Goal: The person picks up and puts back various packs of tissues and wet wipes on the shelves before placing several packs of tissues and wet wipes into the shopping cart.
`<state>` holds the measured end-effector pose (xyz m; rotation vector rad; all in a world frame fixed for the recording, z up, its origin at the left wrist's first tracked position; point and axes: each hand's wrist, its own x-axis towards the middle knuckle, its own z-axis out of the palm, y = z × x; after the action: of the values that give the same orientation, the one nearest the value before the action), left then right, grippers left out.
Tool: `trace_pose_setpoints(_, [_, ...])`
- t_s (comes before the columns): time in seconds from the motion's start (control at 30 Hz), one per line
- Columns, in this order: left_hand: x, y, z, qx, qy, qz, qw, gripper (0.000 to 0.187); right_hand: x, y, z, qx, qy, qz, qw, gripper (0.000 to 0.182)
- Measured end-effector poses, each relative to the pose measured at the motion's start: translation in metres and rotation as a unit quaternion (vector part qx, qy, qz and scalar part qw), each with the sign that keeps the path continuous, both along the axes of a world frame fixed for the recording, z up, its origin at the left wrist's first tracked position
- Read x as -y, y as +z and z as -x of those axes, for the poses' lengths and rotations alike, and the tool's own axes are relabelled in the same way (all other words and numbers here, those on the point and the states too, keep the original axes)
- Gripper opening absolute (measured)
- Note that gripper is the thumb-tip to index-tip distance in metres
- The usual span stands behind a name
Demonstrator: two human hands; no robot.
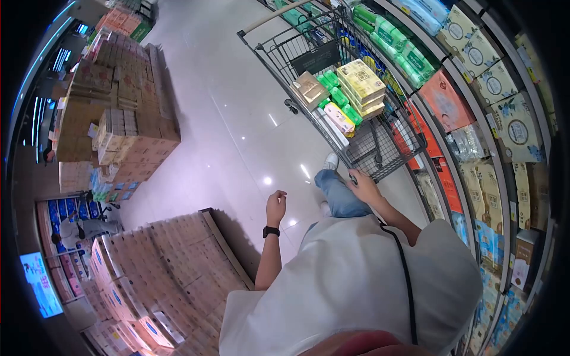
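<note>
While your right hand [363,187] is at the near end of the shopping cart [405,159], its fingers are bent in by a small dark part there; you cannot tell whether they close on it or only rest against it. Your left hand [276,207], above the dark wristband [271,231], hangs well apart from the cart over the shiny floor [237,136], fingers loosely curled, narrow rather than wide, with nothing seen in them. The cart stands ahead of you and to your right, alongside the shelves [449,148], its handle [274,13] at the far end.

Expect the cart to feel stiff, fairly heavy at the start and easy once rolling; the handle gives you the surest grip, and the near rim serves for guiding, though thin wire may press into your fingers. Inside, the yellow packs [361,80] are stacked and look boxy but light, best held under the lowest one. The green packs [337,97] and the pink-and-white pack [339,118] look soft and slippery in their film, so spread your palm around the body. The brown pack [310,90] seems firmer; take it by opposite sides.
</note>
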<state>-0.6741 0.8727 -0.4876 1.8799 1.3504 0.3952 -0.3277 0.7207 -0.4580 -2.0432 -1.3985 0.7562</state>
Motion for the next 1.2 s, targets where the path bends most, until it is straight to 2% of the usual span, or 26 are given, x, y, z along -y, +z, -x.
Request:
trace_pose_setpoints(0.07, [-0.05,0.047,-0.067,-0.024,-0.046,-0.041,0.998,0.015,-0.008,-0.019,-0.006,-0.104,-0.083,-0.087,0.987,0.022])
trace_pose_setpoints(0.1, [-0.075,0.062,-0.098,0.011,-0.069,-0.095,0.993,0.013,-0.013,-0.03,-0.011,-0.112,-0.097,-0.089,0.985,0.022])
trace_pose_setpoints(0.13, [-0.1,0.076,-0.128,0.047,-0.093,-0.147,0.984,0.011,-0.016,-0.042,-0.016,-0.194,-0.171,-0.054,0.964,0.018])
trace_pose_setpoints(0.2, [-0.148,0.1,-0.178,0.029,-0.16,-0.172,0.972,0.01,-0.021,-0.053,-0.022,-0.33,-0.302,-0.009,0.895,0.024])
trace_pose_setpoints(0.23, [-0.169,0.115,-0.203,0.035,-0.192,-0.19,0.962,0.009,-0.019,-0.071,-0.022,-0.295,-0.332,-0.045,0.895,0.023])
trace_pose_setpoints(0.3, [-0.214,0.129,-0.247,0.041,-0.246,-0.226,0.942,0.008,-0.022,-0.089,-0.024,-0.234,-0.363,0.06,0.9,0.025])
trace_pose_setpoints(0.4, [-0.289,0.116,-0.306,0.028,-0.291,-0.254,0.922,0.009,-0.022,-0.094,-0.024,-0.21,-0.369,0.078,0.902,0.023])
trace_pose_setpoints(0.47, [-0.335,0.105,-0.344,-0.006,-0.318,-0.253,0.914,0.01,-0.027,-0.086,-0.027,-0.243,-0.402,0.103,0.877,0.023])
trace_pose_setpoints(0.5, [-0.354,0.097,-0.36,-0.055,-0.304,-0.205,0.929,0.014,-0.031,-0.084,-0.028,-0.272,-0.421,0.118,0.857,0.024])
trace_pose_setpoints(0.53, [-0.375,0.088,-0.376,-0.105,-0.289,-0.159,0.938,0.018,-0.034,-0.094,-0.025,-0.257,-0.443,0.086,0.855,0.025])
trace_pose_setpoints(0.57, [-0.398,0.072,-0.389,-0.105,-0.3,-0.158,0.935,0.018,-0.044,-0.092,-0.027,-0.259,-0.452,0.087,0.849,0.025])
trace_pose_setpoints(0.63, [-0.443,0.026,-0.406,-0.121,-0.304,-0.042,0.944,0.029,-0.07,-0.077,-0.034,-0.17,-0.462,0.077,0.867,0.027])
trace_pose_setpoints(0.67, [-0.461,0.01,-0.414,-0.19,-0.328,-0.011,0.925,0.035,-0.089,-0.068,-0.039,-0.195,-0.474,0.06,0.856,0.028])
trace_pose_setpoints(0.7, [-0.477,-0.014,-0.42,-0.194,-0.339,-0.006,0.92,0.035,-0.111,-0.071,-0.041,-0.199,-0.484,0.065,0.85,0.028])
trace_pose_setpoints(0.77, [-0.513,-0.087,-0.428,-0.228,-0.414,0.079,0.878,0.033,-0.158,-0.08,-0.058,-0.238,-0.447,0.059,0.86,0.029])
trace_pose_setpoints(0.83, [-0.505,-0.091,-0.444,-0.354,-0.337,0.162,0.857,0.049,-0.219,-0.11,-0.07,-0.31,-0.422,0.084,0.848,0.033])
trace_pose_setpoints(0.9, [-0.519,-0.133,-0.443,-0.384,-0.402,0.115,0.823,0.041,-0.285,-0.148,-0.076,-0.341,-0.416,0.081,0.839,0.036])
trace_pose_setpoints(0.97, [-0.526,-0.186,-0.436,-0.356,-0.469,0.121,0.799,0.041,-0.336,-0.213,-0.086,-0.4,-0.339,0.16,0.836,0.045])
trace_pose_setpoints(1.0, [-0.524,-0.202,-0.431,-0.343,-0.464,0.137,0.805,0.037,-0.352,-0.207,-0.088,-0.4,-0.349,0.164,0.831,0.045])
trace_pose_setpoints(1.03, [-0.541,-0.324,-0.403,-0.284,-0.578,0.027,0.765,0.034,-0.374,-0.187,-0.092,-0.448,-0.396,0.097,0.795,0.055])
trace_pose_setpoints(1.07, [-0.544,-0.33,-0.408,-0.279,-0.586,0.032,0.76,0.034,-0.393,-0.175,-0.094,-0.488,-0.44,0.028,0.753,0.066])
trace_pose_setpoints(1.1, [-0.549,-0.323,-0.412,-0.282,-0.555,0.118,0.774,0.032,-0.413,-0.173,-0.092,-0.485,-0.451,0.03,0.749,0.066])
trace_pose_setpoints(1.17, [-0.555,-0.29,-0.414,-0.283,-0.471,0.286,0.785,0.029,-0.441,-0.171,-0.086,-0.46,-0.588,0.043,0.664,0.087])
trace_pose_setpoints(1.2, [-0.555,-0.271,-0.413,-0.28,-0.42,0.366,0.782,0.028,-0.443,-0.168,-0.083,-0.456,-0.591,0.045,0.664,0.087])
